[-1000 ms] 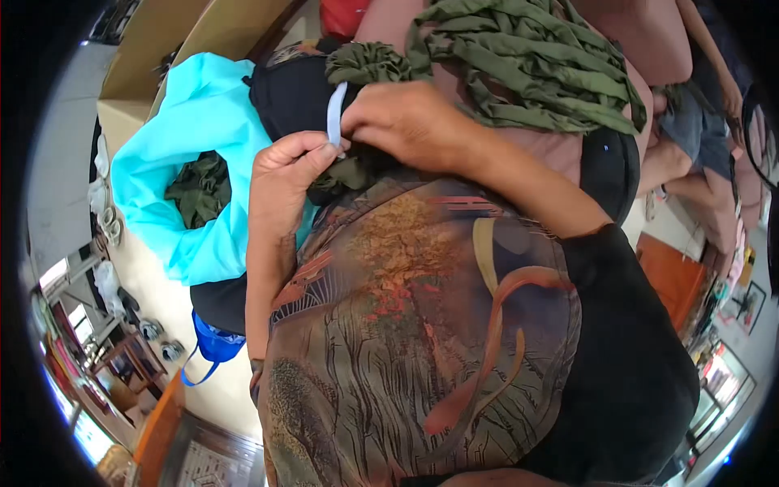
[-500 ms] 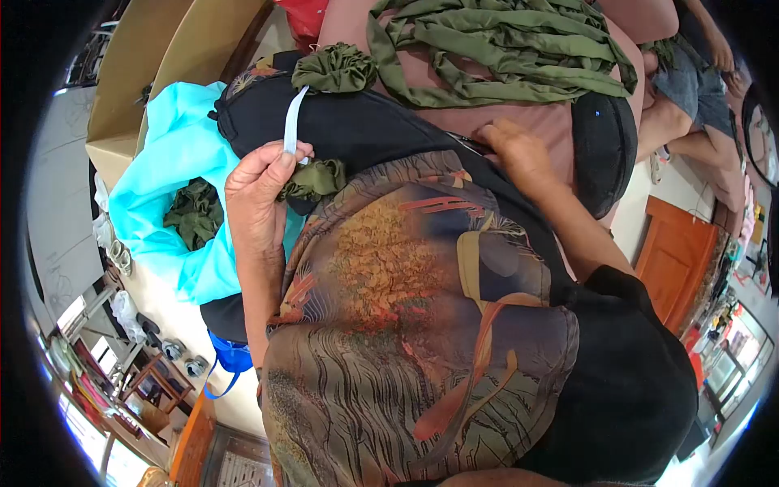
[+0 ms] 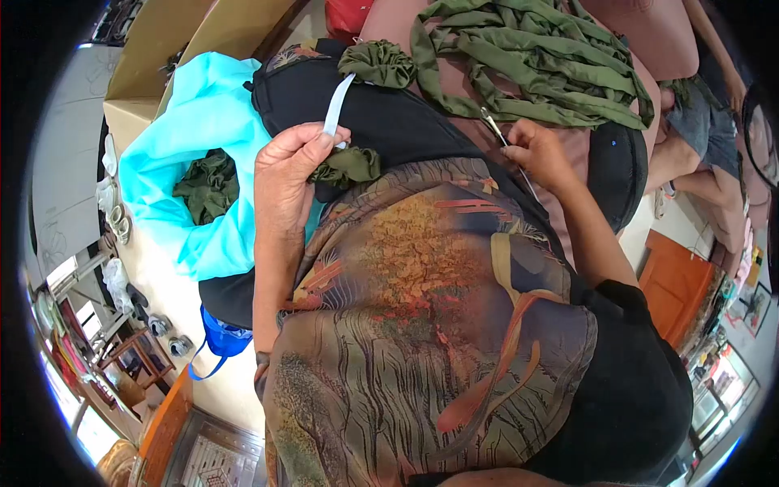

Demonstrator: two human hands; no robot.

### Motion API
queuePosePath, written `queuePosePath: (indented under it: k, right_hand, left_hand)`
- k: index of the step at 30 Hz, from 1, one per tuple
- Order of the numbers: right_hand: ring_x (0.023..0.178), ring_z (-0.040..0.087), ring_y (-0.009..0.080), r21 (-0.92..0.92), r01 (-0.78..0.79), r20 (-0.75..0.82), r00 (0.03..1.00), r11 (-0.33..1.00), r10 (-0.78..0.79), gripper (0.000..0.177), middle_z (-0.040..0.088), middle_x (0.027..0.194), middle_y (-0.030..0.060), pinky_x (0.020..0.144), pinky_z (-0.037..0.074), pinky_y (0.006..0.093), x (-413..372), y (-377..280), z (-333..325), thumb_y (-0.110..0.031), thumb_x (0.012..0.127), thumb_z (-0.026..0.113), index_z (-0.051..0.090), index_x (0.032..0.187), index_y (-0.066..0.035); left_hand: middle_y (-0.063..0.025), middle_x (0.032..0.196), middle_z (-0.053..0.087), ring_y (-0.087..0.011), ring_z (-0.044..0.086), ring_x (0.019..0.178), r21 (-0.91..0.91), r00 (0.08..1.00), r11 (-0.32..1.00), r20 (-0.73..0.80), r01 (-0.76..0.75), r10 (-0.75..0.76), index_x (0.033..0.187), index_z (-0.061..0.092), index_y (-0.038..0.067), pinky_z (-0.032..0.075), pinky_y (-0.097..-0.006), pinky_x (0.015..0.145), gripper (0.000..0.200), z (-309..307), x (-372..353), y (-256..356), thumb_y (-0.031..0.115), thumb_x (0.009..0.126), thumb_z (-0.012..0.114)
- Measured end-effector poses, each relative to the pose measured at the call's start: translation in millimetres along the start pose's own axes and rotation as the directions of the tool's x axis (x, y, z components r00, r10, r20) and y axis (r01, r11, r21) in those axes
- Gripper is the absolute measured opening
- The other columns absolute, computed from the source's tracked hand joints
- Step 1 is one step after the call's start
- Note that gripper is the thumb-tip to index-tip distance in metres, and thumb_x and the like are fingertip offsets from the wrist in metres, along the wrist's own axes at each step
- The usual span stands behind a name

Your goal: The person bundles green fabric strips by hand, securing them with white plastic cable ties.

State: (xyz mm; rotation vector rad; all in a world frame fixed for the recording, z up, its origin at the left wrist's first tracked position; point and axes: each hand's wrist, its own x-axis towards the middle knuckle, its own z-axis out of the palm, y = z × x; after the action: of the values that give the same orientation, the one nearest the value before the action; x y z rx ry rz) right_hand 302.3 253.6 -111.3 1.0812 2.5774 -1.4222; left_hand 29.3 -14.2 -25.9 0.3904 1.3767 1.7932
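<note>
A white elastic band [image 3: 337,104] is pinched between the thumb and fingers of my left hand [image 3: 290,174]. It runs up to a gathered dark green fabric piece [image 3: 377,65] lying on my black-clad leg. More bunched green fabric [image 3: 349,167] hangs just below my left fingers. My right hand [image 3: 540,154] is closed around a slim, long metal tool [image 3: 490,122]. The tool's bright tip points up toward a pile of green fabric strips [image 3: 527,65], and its thin shaft extends below the hand. A patterned cloth [image 3: 414,268] covers my lap.
To my left stands a light-blue fabric bag [image 3: 150,195] with green fabric inside, beside a cardboard box [image 3: 134,122]. The strips lie on a pink seat [image 3: 568,158]. Another person's bare legs [image 3: 698,158] show at the right. A blue bag [image 3: 223,337] is on the floor.
My right hand has lifted the metal tool, which was low against the pink seat, so it now stands more upright. My left hand still pinches the elastic. The whole view has shifted slightly.
</note>
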Motion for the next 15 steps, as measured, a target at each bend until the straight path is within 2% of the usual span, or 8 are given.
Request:
queuePosePath:
  k: [2, 5, 8, 11, 14, 15]
  right_hand:
    - [0.062, 0.048, 0.0143, 0.024, -0.021, 0.012, 1.0, 0.999, 0.021, 0.026, 0.052, 0.065, 0.0041, 0.058, 0.043, 0.0307, 3.9, -2.4, -2.3, -0.006, 0.072, 0.078, 0.052, 0.078, -0.006]
    - [0.063, 0.048, 0.011, 0.115, -0.052, 0.032, 0.998, 0.992, 0.048, 0.028, 0.052, 0.067, 0.0009, 0.058, 0.042, 0.0284, 5.3, -8.9, -2.3, -0.005, 0.072, 0.078, 0.051, 0.078, -0.005]
    - [0.067, 0.049, 0.0081, 0.163, 0.031, -0.017, 0.999, 0.986, -0.028, 0.025, 0.053, 0.072, -0.0018, 0.06, 0.044, 0.0252, 0.9, -11.8, -5.2, -0.002, 0.073, 0.078, 0.054, 0.081, -0.005]
    - [0.072, 0.05, 0.0072, 0.368, 0.032, -0.03, 0.999, 0.929, -0.023, 0.024, 0.055, 0.079, -0.0028, 0.065, 0.047, 0.0237, -7.8, -40.8, -11.0, -0.001, 0.074, 0.077, 0.06, 0.092, -0.004]
    - [0.08, 0.055, 0.0062, 0.511, 0.025, 0.064, 0.996, 0.859, -0.068, 0.034, 0.059, 0.089, -0.0023, 0.071, 0.047, 0.0209, -7.1, -69.8, -15.0, 0.003, 0.077, 0.073, 0.062, 0.108, -0.003]
    - [0.082, 0.057, 0.0073, 0.561, -0.004, 0.108, 0.992, 0.828, -0.068, 0.035, 0.06, 0.09, -0.001, 0.073, 0.049, 0.0217, -2.5, -77.5, -13.7, 0.003, 0.076, 0.074, 0.063, 0.109, -0.002]
  left_hand:
    - [-0.0143, 0.094, 0.071, -0.0173, 0.067, 0.086, -0.007, 1.0, 1.0, -0.015, 0.001, -0.001, 0.096, 0.07, -0.003, 0.052, -0.03, 0.085, 0.012, 1.5, 1.4, 0.8, 0.004, 0.086, 0.068]
    - [-0.014, 0.094, 0.072, -0.0171, 0.067, 0.086, -0.011, 1.0, 1.0, -0.01, 0.002, -0.002, 0.096, 0.07, -0.003, 0.052, -0.0299, 0.085, 0.012, -0.4, 1.6, -0.9, 0.004, 0.086, 0.068]
    - [-0.0151, 0.097, 0.071, -0.0209, 0.067, 0.09, -0.03, 1.0, 1.0, 0.017, 0.001, 0.0, 0.098, 0.069, -0.003, 0.052, -0.0341, 0.088, 0.014, -3.6, 2.0, -2.7, 0.004, 0.087, 0.066]
    - [-0.0142, 0.096, 0.071, -0.0194, 0.066, 0.089, -0.027, 1.0, 1.0, 0.012, 0.013, -0.012, 0.098, 0.069, -0.003, 0.051, -0.0326, 0.087, 0.014, -1.7, 2.3, -1.4, 0.005, 0.088, 0.065]
    - [-0.0083, 0.089, 0.071, -0.0108, 0.064, 0.082, 0.059, 0.999, 0.998, -0.034, 0.021, -0.019, 0.094, 0.071, -0.002, 0.049, -0.024, 0.078, 0.012, 5.3, 3.4, 3.0, 0.007, 0.086, 0.069]
    - [-0.0058, 0.087, 0.071, -0.009, 0.062, 0.08, 0.032, 0.998, 0.999, -0.037, 0.042, -0.041, 0.093, 0.072, -0.002, 0.048, -0.0229, 0.076, 0.012, 6.6, 3.1, 3.7, 0.006, 0.086, 0.068]
